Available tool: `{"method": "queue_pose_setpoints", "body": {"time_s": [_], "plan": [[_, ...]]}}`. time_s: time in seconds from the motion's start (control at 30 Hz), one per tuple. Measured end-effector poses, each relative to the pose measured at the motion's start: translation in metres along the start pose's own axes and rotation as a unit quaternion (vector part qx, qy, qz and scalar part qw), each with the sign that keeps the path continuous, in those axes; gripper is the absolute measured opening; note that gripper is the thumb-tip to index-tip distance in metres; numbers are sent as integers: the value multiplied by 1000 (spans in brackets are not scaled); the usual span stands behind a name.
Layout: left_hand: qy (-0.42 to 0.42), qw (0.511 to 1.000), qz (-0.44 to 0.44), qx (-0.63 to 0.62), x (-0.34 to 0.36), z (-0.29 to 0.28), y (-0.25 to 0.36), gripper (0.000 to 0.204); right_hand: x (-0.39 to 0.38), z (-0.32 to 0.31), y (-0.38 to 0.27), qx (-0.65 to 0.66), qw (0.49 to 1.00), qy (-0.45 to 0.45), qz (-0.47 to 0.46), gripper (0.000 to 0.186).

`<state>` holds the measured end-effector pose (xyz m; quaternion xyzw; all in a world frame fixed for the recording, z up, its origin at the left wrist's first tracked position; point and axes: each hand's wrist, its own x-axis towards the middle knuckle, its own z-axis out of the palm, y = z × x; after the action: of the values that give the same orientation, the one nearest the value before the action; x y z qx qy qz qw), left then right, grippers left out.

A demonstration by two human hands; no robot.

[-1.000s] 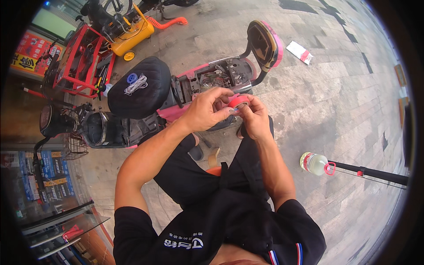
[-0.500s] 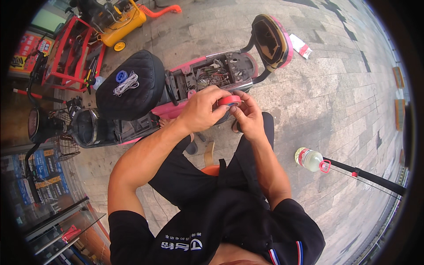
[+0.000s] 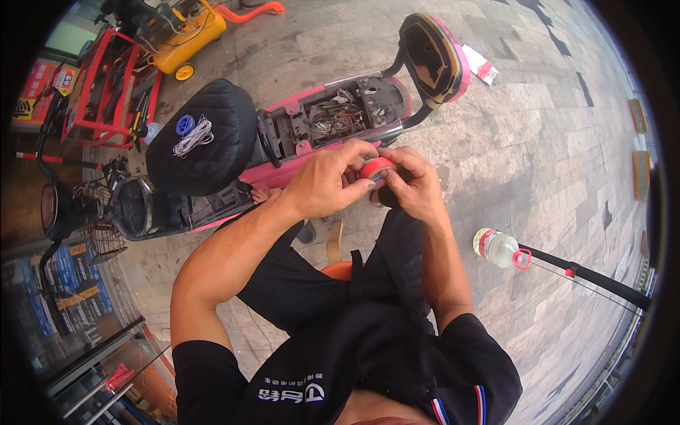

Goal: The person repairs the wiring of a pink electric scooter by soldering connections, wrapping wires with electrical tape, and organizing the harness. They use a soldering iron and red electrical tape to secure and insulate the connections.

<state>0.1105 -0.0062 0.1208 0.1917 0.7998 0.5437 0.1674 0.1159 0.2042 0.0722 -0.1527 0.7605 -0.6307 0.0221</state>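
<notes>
Both the left hand (image 3: 327, 185) and right hand (image 3: 414, 185) grip a red tape roll (image 3: 374, 168), seemingly picking its end loose, with the pink scooter's (image 3: 283, 170) exposed wiring (image 3: 333, 117) untaped.

We see a red tape roll (image 3: 374, 168), a pink scooter (image 3: 297, 142) with a black quilted seat (image 3: 202, 138), a yellow compressor (image 3: 185, 32) and grey paving (image 3: 538, 142).
</notes>
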Motion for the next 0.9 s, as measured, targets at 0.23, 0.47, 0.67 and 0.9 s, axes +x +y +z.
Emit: {"method": "queue_pose_setpoints", "body": {"time_s": [0.23,0.47,0.67,0.9], "plan": [[-29,998,51,-22,-2,4,1,27,-1,-15,-20,-25,997,-63,22,31],[-82,994,0,-77,-2,2,1,23,0,-17,-26,-73,993,-94,-1,28],[-64,987,-30,-146,-4,2,-5,28,2,-14,-16,71,993,-93,29,28],[36,936,-85,-341,11,-21,-24,7,2,-30,-16,12,996,-67,57,26]]}}
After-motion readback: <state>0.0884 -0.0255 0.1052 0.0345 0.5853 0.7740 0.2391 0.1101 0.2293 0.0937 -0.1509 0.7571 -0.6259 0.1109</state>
